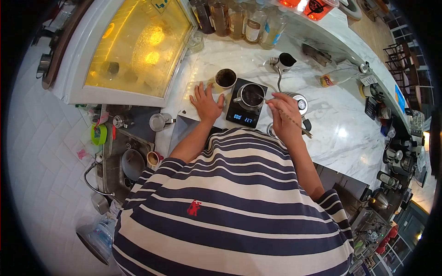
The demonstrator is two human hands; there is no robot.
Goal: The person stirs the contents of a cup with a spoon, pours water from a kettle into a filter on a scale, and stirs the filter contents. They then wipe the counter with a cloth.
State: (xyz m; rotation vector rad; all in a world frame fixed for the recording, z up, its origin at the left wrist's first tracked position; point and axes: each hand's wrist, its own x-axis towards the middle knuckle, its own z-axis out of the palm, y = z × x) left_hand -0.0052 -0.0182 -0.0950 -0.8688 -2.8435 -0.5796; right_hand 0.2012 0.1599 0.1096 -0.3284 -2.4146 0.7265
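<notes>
A metal cup (pixel 251 95) with dark contents stands on a black digital scale (pixel 242 117) with a lit display. My right hand (pixel 285 117) is closed round a long thin twisted spoon (pixel 291 120), whose far end reaches into the cup. My left hand (pixel 207 103) rests on the marble counter (pixel 343 112), fingers spread, holding nothing. Just beyond it is a paper cup (pixel 225 78) with dark contents, close to the scale's upper left corner. A kettle (pixel 299 103) with a curved spout stands to the right, partly hidden by my right hand.
Several bottles (pixel 253 25) line the counter's back, beside a lit display case (pixel 138 46). A small pitcher (pixel 286 61) stands beyond the kettle. A glass bottle (pixel 338 76) lies at the right. At the left are a metal jug (pixel 158 122) and a sink (pixel 113 156).
</notes>
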